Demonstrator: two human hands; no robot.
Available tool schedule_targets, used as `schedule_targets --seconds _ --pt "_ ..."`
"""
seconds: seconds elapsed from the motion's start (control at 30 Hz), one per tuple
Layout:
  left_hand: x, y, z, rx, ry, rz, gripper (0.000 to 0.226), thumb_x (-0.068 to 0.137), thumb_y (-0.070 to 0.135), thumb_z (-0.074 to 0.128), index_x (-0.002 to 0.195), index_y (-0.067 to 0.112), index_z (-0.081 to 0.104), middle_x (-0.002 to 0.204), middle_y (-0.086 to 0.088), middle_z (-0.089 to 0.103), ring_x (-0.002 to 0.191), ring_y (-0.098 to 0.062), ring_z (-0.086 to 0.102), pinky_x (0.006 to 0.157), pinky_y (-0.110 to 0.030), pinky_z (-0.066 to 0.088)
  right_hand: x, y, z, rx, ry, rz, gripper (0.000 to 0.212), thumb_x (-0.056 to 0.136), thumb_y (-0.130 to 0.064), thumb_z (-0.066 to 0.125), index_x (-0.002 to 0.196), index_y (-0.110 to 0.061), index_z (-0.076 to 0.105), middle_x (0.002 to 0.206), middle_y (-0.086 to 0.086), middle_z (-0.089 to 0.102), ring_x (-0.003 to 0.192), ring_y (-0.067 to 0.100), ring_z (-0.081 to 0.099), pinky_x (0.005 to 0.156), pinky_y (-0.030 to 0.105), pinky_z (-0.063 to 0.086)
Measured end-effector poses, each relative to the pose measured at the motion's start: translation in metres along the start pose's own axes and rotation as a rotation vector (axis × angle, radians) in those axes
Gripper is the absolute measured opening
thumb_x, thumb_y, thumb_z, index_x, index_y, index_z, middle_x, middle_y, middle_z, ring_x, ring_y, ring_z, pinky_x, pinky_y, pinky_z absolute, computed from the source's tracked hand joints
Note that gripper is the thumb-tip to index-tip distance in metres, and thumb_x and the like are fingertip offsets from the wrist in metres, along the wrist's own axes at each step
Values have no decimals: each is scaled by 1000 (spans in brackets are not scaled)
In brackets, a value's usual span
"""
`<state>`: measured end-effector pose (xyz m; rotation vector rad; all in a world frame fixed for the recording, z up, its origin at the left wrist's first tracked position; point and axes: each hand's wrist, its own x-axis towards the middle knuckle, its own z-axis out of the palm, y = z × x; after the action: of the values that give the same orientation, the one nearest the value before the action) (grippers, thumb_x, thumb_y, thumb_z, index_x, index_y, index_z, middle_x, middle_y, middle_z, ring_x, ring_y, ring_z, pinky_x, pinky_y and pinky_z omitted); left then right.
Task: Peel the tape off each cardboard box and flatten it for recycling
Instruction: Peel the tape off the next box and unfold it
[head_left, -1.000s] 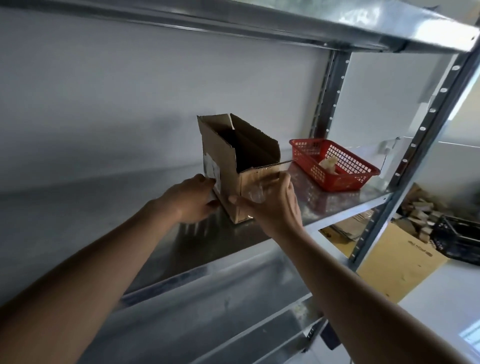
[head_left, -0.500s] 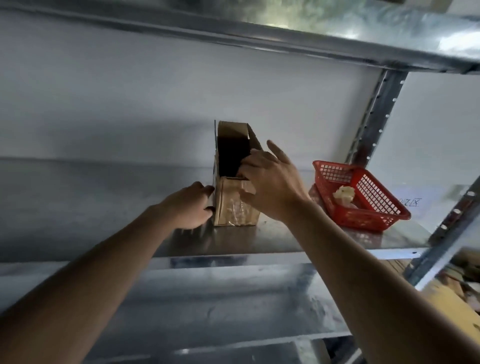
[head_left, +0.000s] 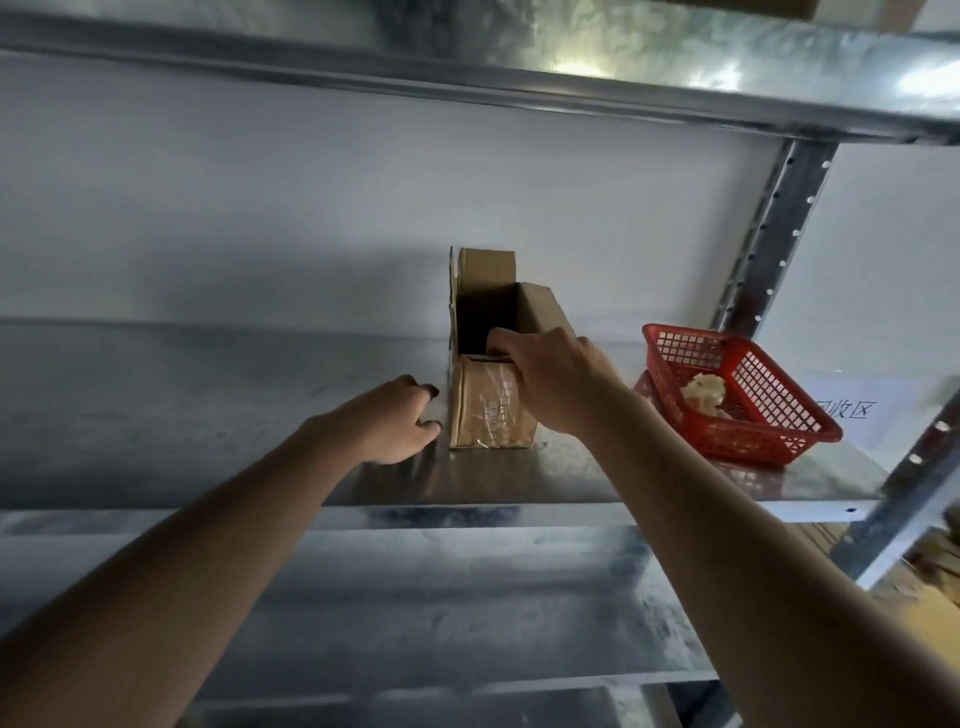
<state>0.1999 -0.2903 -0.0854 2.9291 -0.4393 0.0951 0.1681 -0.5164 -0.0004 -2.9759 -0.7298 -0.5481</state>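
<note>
A metal shelf (head_left: 519, 478) runs along a pale wall, with another shelf above and one below, and a perforated upright post (head_left: 769, 234) at the right. One box (head_left: 491, 410) stands upright on the shelf, near its middle. One red basket (head_left: 748, 410) sits well to its right, with a pale crumpled lump (head_left: 704, 389) inside. A white label with printed characters (head_left: 841, 410) lies beyond the basket.

The box is brown cardboard, open on top with flaps standing up; clear shiny tape (head_left: 493, 415) with faint print covers its near face.

The left hand (head_left: 395, 421) rests on the shelf just beside the box, fingers loosely curled. The right hand (head_left: 550, 379) grips the top edge of the near face, fingers curled over it.
</note>
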Motion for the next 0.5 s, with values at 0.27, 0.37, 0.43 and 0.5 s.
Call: schedule_targets --seconds 0.27,0.37,0.43,0.5 --pt "3 -12 -18 -144 43 -125 32 108 28 36 123 19 62 104 -3 64 82 -17 64 67 -32 48 2 4 35 433 278 162 52 106 -8 42 141 -43 59 120 8 73 91 31 67 66 40 55" --pt "1 -18 -30 -375 170 -243 32 111 31 32 117 19 61 113 -10 66 92 -22 63 79 -38 51 6 -2 45 665 342 145 51 109 -12 43 146 -46 54 132 0 70 108 26 69 83 49 60" --pt "-5 -18 -39 -718 290 -334 33 111 35 33 117 20 62 116 -14 64 102 -30 63 89 -50 57 7 -8 51 906 355 150 55 108 -8 46 152 -42 47 138 -1 67 120 24 66 95 52 58" --pt "-12 -14 -52 -1022 440 -395 40 103 50 38 115 22 63 115 -15 65 106 -35 65 89 -59 58 3 -19 53 1249 275 158 73 106 2 46 157 -48 31 141 2 61 123 28 63 93 48 60"
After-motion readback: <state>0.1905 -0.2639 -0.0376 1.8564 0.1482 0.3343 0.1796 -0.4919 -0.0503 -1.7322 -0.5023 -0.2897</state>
